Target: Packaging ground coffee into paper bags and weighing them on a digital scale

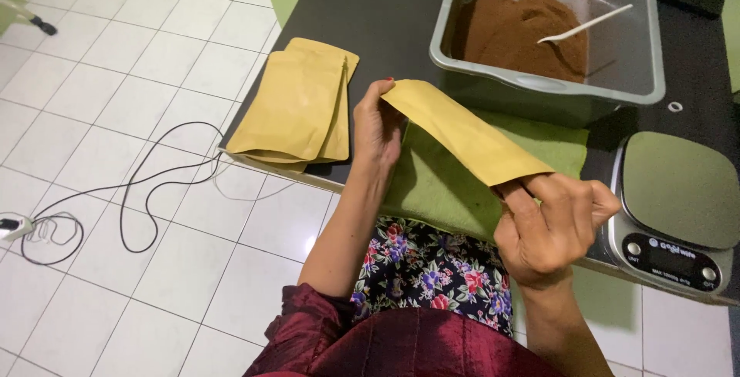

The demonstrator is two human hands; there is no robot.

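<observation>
I hold a flat tan paper pouch (pixel 462 134) between both hands above a green cloth (pixel 447 184). My left hand (pixel 376 126) pinches its upper left end with thumb and fingers. My right hand (pixel 551 223) grips its lower right end, fingers curled around the edge. The pouch slants down from left to right.
A stack of tan pouches (pixel 297 103) lies at the dark table's (pixel 370 15) left edge. A grey tub (pixel 640 61) of brown powder with a white spoon (pixel 586 24) sits at the back. A digital scale (pixel 678 207) stands at right. A black cable (pixel 146 192) loops on the white tiled floor.
</observation>
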